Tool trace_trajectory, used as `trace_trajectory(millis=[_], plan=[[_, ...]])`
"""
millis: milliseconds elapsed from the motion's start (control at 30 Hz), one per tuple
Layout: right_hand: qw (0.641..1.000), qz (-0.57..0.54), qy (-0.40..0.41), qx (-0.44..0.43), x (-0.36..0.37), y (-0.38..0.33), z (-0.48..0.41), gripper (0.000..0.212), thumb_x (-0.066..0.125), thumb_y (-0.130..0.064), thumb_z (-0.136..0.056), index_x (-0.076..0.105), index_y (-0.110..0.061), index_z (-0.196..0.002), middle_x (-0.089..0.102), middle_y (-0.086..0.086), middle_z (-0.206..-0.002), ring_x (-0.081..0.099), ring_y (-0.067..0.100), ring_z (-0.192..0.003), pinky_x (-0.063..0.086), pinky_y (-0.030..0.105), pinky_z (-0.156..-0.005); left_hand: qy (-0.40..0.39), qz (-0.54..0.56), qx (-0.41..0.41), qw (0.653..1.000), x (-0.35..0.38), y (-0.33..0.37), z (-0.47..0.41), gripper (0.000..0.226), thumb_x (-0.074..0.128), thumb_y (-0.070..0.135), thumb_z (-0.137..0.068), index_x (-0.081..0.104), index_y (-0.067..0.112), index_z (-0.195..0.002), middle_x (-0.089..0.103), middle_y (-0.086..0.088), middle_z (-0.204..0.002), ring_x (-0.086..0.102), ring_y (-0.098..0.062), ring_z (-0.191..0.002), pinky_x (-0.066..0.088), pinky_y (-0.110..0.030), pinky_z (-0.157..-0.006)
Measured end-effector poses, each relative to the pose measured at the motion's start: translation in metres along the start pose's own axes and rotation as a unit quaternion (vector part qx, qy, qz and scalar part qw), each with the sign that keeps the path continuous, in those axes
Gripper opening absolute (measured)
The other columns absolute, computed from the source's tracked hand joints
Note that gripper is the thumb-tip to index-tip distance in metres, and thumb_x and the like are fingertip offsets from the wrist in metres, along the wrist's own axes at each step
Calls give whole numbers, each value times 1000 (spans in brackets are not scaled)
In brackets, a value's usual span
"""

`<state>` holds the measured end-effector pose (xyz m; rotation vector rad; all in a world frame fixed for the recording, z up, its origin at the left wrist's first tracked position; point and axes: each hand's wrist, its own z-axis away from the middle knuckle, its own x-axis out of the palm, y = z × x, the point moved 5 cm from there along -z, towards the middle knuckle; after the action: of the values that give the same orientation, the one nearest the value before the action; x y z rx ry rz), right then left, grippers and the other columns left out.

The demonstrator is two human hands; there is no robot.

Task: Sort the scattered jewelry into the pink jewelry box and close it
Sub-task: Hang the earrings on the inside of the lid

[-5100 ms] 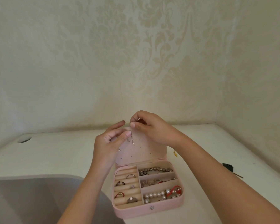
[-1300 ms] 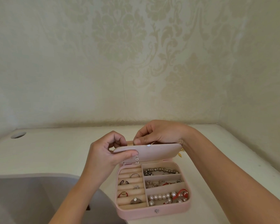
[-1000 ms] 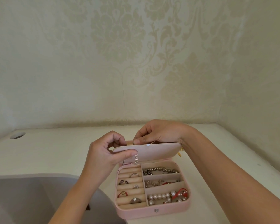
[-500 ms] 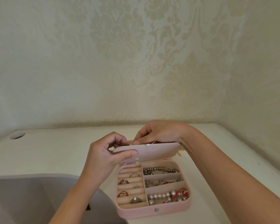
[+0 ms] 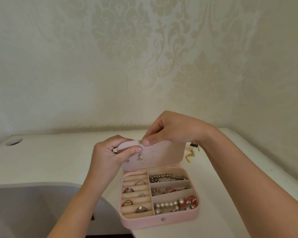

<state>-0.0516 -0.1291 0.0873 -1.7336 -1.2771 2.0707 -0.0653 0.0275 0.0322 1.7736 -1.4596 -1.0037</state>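
Note:
The pink jewelry box (image 5: 162, 220) sits open on the white table, with rings in its left slots and bead and pearl bracelets in its right compartments. Its lid (image 5: 163, 157) stands tilted up, inner face toward me, with two dangling earrings (image 5: 141, 156) pinned at the left. My left hand (image 5: 108, 155) grips the lid's left top corner, thumb on the inner face. My right hand (image 5: 170, 131) pinches the lid's top edge, thumb in front and fingers behind.
A few small jewelry pieces (image 5: 191, 152), gold and pinkish, lie on the table behind the box at the right. A grey chair back (image 5: 33, 208) fills the lower left. A cable hole (image 5: 13, 142) is at the far left. Patterned walls close the back and right.
The lid, nearly level half a second ago, has been tipped back up so its inner face and earrings show. Both hands stayed on its top edge.

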Motion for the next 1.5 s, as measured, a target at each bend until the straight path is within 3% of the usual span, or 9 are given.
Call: trace_trajectory(millis=[167, 333, 667, 933, 1067, 1233, 1300, 1367, 1500], plan=[[1000, 3, 9, -22, 4, 0, -2, 11, 71, -20, -81, 76, -18, -90, 70, -6, -75, 55, 1, -66, 39, 18, -64, 14, -8, -14, 1000, -1, -3, -2, 19, 77, 29, -55, 73, 19, -70, 69, 7, -65, 56, 0, -57, 42, -10, -53], [998, 38, 18, -46, 6, -2, -4, 11, 66, -13, -82, 74, -14, -88, 66, -6, -71, 52, 2, -61, 39, 17, -60, 8, -8, -20, 1000, 0, -4, -3, 16, 77, 26, -56, 72, 20, -70, 68, 9, -63, 56, 1, -54, 41, -8, -52], [993, 93, 44, -58, 9, -3, -8, 15, 63, -10, -83, 72, -16, -93, 70, -2, -86, 56, 4, -70, 42, 17, -64, -44, -44, -13, 998, 1, -4, -8, 14, 72, 33, -61, 72, 28, -75, 67, 5, -70, 54, 0, -57, 39, -8, -55], [980, 65, 173, -73, -34, 3, 9, 15, 67, -18, -84, 74, -21, -98, 70, -12, -89, 62, -2, -80, 46, 9, -76, 38, 17, -42, 998, 4, -18, -8, 8, 76, 9, -73, 70, 13, -71, 64, 10, -57, 53, 1, -51, 40, -9, -50], [949, 127, 284, 50, -74, 41, 23, 22, 53, -5, -87, 71, -19, -88, 67, -6, -84, 61, 7, -79, 44, 13, -65, 68, 53, -79, 993, 10, -33, -10, 6, 73, 12, -78, 68, 11, -74, 65, 12, -56, 52, 2, -50, 40, -10, -48], [938, 185, 102, 275, -47, 119, 7, 17, 56, 2, -82, 70, -7, -86, 70, 8, -89, 68, 22, -84, 55, 28, -72, 92, 90, -104, 986, 16, -45, -15, 3, 72, 14, -80, 70, 16, -80, 69, 8, -66, 58, -4, -57, 46, -15, -52], [928, 172, 99, 316, -39, 135, 4, 10, 63, -8, -83, 68, 0, -80, 71, 13, -77, 70, 23, -70, 57, 33, -76, 109, 106, -112, 982, 18, -49, -15, 1, 71, 14, -80, 70, 14, -81, 69, 7, -66, 58, -6, -57, 47, -17, -52], [914, 181, 125, 340, -36, 144, 4, 32, 66, -30, -85, 56, -6, -66, 65, 7, -61, 63, 18, -51, 55, 32, -72, 124, 114, -121, 978, 19, -54, -14, 3, 72, 15, -81, 71, 14, -82, 69, 4, -70, 59, -10, -60, 48, -24, -57], [891, 207, 74, 397, -21, 153, 6, 48, 68, -53, -78, 51, -9, -68, 64, 4, -68, 63, 20, -62, 55, 31, -80, 140, 115, -127, 975, 24, -58, -21, 4, 72, 17, -81, 70, 15, -79, 68, 7, -66, 57, -9, -58, 47, -28, -58]])
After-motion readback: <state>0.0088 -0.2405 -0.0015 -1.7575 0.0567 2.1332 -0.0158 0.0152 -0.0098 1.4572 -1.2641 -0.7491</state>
